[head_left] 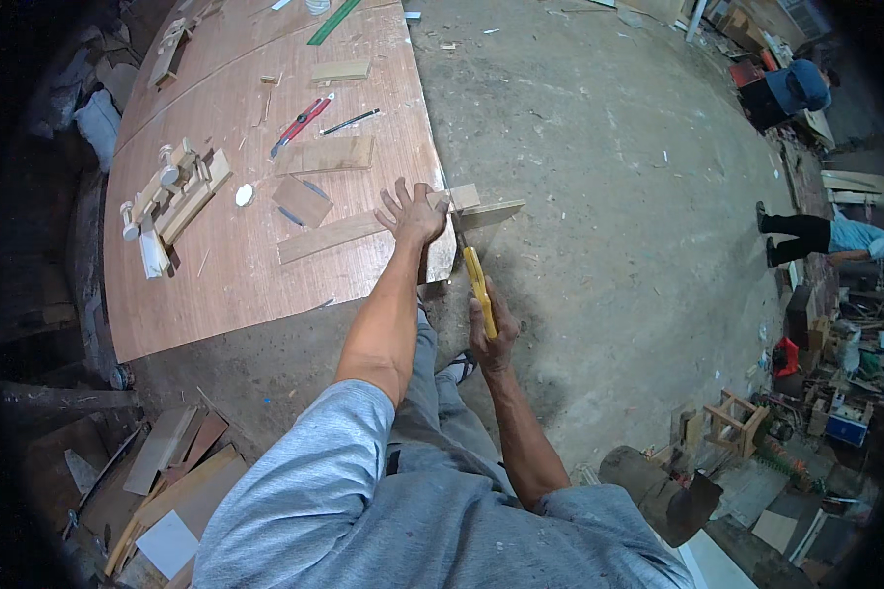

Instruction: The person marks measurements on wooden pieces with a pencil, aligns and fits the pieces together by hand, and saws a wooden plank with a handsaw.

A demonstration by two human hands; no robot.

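Note:
My left hand (415,214) presses down on a long pale wood strip (329,239), fingers spread. The strip lies on the tabletop and its far end juts past the right edge. Just beyond that edge another short wood piece (496,211) sticks out beside it. In my right hand (494,329) is a yellow-handled hand saw (478,290), held off the table's edge with the handle pointing up toward the strip. Its blade is seen nearly edge-on, so where it meets the wood I cannot tell.
On the wood-faced table (226,304) lie a red utility knife (303,123), a pencil (350,122), flat wood pieces (326,154), a green ruler (334,22) and wooden assemblies (177,196). Scrap boards (167,461) lean at lower left. Two people (859,238) are at far right near a wooden stool (735,422).

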